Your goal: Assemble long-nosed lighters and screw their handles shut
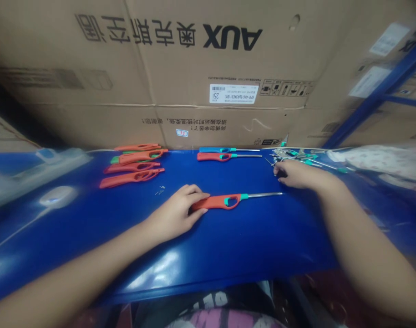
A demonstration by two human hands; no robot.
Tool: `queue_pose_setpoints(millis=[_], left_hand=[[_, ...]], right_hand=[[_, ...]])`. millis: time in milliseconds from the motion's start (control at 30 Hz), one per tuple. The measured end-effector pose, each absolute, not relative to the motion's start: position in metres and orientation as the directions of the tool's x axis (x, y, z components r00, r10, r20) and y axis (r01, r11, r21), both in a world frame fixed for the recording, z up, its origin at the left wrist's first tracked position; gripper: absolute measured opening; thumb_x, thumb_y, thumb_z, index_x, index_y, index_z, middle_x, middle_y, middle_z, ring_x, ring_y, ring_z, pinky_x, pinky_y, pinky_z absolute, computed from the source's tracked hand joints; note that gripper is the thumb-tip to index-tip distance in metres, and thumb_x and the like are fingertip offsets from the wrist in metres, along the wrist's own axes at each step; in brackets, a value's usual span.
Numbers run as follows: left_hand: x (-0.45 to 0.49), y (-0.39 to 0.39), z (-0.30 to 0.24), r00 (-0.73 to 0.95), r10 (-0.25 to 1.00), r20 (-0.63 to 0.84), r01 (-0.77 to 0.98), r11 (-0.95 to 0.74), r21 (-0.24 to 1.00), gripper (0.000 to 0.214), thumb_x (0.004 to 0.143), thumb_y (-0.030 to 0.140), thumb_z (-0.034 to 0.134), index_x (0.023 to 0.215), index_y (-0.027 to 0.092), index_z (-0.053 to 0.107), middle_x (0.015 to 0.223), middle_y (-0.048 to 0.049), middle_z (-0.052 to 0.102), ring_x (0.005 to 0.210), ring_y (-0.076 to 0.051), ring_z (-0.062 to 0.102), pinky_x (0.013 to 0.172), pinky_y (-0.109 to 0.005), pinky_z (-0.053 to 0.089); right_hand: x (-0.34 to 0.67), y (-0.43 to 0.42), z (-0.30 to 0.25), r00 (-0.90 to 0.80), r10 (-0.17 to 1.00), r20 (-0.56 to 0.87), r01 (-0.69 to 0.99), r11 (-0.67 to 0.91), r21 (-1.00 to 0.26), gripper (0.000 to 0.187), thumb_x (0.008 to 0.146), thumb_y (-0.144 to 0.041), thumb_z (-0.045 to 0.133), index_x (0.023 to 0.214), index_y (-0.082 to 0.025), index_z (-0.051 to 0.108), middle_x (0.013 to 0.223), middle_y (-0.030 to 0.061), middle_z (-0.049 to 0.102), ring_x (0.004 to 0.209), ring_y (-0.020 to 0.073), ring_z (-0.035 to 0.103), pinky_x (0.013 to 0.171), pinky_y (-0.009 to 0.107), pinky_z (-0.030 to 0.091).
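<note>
My left hand (pixel 184 210) is closed round the butt of an orange long-nosed gas lighter (pixel 216 202), which lies on the blue table, its green trigger and metal tube pointing right. Fingers pinched, my right hand (pixel 291 173) is at the edge of a pile of metal tubes and green lighter parts (pixel 305 157). A thin dark tip shows by its fingertips; what they hold is too small to make out. Farther back lie a blue lighter (pixel 215 150) and a red lighter (pixel 215 156), both with tubes fitted, side by side.
Several orange and red lighter bodies without tubes (pixel 131 177) lie at the back left. Small metal pins (pixel 160 189) are scattered near them. A white round object with a cable (pixel 58 197) sits at left. Cardboard (pixel 180 91) walls the back; a white patterned cloth or bag (pixel 382 159) lies right.
</note>
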State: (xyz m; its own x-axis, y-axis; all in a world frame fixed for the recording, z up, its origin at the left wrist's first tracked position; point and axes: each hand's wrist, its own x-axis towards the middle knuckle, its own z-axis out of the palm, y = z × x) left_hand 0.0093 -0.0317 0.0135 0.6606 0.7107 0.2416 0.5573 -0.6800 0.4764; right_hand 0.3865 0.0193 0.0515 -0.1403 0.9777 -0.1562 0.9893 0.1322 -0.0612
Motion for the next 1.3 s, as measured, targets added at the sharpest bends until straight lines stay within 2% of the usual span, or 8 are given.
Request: queue_pose_setpoints(millis=[200,400,500,600,700,867,1033,1300], left_hand=[[0.007,-0.022,0.011,0.623,0.738,0.259,0.561,-0.652,0.510,0.030,0.095,0.028,0.058,0.122,0.018,0.065,0.108,-0.0091,0.062,0.099,-0.024,0.059,0.090,-0.042,0.052],[0.002,-0.019,0.010,0.631,0.744,0.221,0.599,-0.648,0.470,0.035,0.095,0.027,0.055,0.128,0.016,0.061,0.110,-0.0099,0.058,0.101,-0.024,0.057,0.094,-0.042,0.050],[0.001,-0.019,0.009,0.662,0.719,0.213,0.608,-0.681,0.409,0.038,0.098,0.027,0.050,0.132,0.014,0.058,0.116,-0.0116,0.056,0.106,-0.026,0.054,0.097,-0.043,0.048],[0.001,-0.018,0.009,0.674,0.707,0.217,0.615,-0.699,0.365,0.035,0.100,0.030,0.044,0.127,0.015,0.060,0.119,-0.0121,0.056,0.108,-0.026,0.053,0.098,-0.043,0.048],[0.000,-0.015,0.010,0.662,0.712,0.234,0.638,-0.699,0.322,0.034,0.101,0.032,0.041,0.122,0.015,0.061,0.117,-0.0127,0.059,0.105,-0.027,0.053,0.097,-0.044,0.048],[-0.003,-0.009,0.015,0.686,0.694,0.217,0.640,-0.718,0.274,0.038,0.102,0.035,0.038,0.125,0.015,0.060,0.115,-0.0130,0.060,0.103,-0.027,0.055,0.095,-0.045,0.049],[-0.001,-0.006,0.021,0.729,0.661,0.175,0.630,-0.749,0.204,0.036,0.101,0.034,0.043,0.127,0.015,0.061,0.114,-0.0124,0.061,0.104,-0.026,0.058,0.095,-0.042,0.051],[0.017,-0.003,0.041,0.785,0.616,0.074,0.620,-0.775,-0.125,0.031,0.100,0.022,0.043,0.122,0.012,0.064,0.108,-0.0135,0.065,0.099,-0.028,0.063,0.087,-0.040,0.054]], right_hand=[[0.390,0.021,0.049,-0.005,0.972,-0.235,1.000,0.007,0.005,0.022,0.078,-0.015,0.060,0.099,-0.017,0.068,0.089,0.0085,0.072,0.073,0.0205,0.068,0.065,0.028,0.050],[0.365,0.015,0.050,-0.094,0.995,-0.026,0.995,0.095,0.031,0.034,0.085,-0.019,0.059,0.118,-0.015,0.068,0.132,0.0227,0.054,0.123,0.0396,0.051,0.099,0.052,0.043],[0.348,0.010,0.054,-0.300,0.954,0.020,0.952,0.301,-0.048,0.031,0.095,-0.023,0.051,0.121,-0.020,0.067,0.131,0.0136,0.057,0.124,0.0270,0.052,0.108,0.039,0.038],[0.333,0.006,0.052,-0.553,0.833,-0.005,0.807,0.534,-0.252,0.025,0.097,-0.037,0.055,0.110,-0.022,0.070,0.114,0.0063,0.066,0.104,0.0185,0.062,0.095,0.029,0.046],[0.325,0.004,0.045,-0.629,0.778,0.002,0.723,0.586,-0.366,0.025,0.092,-0.041,0.062,0.102,-0.019,0.069,0.102,0.0059,0.067,0.089,0.0183,0.062,0.080,0.029,0.048],[0.322,0.004,0.039,-0.589,0.808,-0.014,0.761,0.549,-0.346,0.011,0.092,-0.028,0.060,0.092,-0.018,0.064,0.090,0.0043,0.067,0.074,0.0157,0.057,0.064,0.026,0.041],[0.321,-0.001,0.043,-0.580,0.814,-0.027,0.779,0.545,-0.309,0.006,0.093,-0.023,0.058,0.090,-0.018,0.061,0.094,0.0061,0.067,0.078,0.0174,0.057,0.065,0.026,0.038],[0.324,0.002,0.043,-0.523,0.852,0.015,0.828,0.511,-0.231,0.005,0.091,-0.024,0.062,0.088,-0.019,0.062,0.094,0.0044,0.067,0.081,0.0184,0.060,0.063,0.026,0.037]])
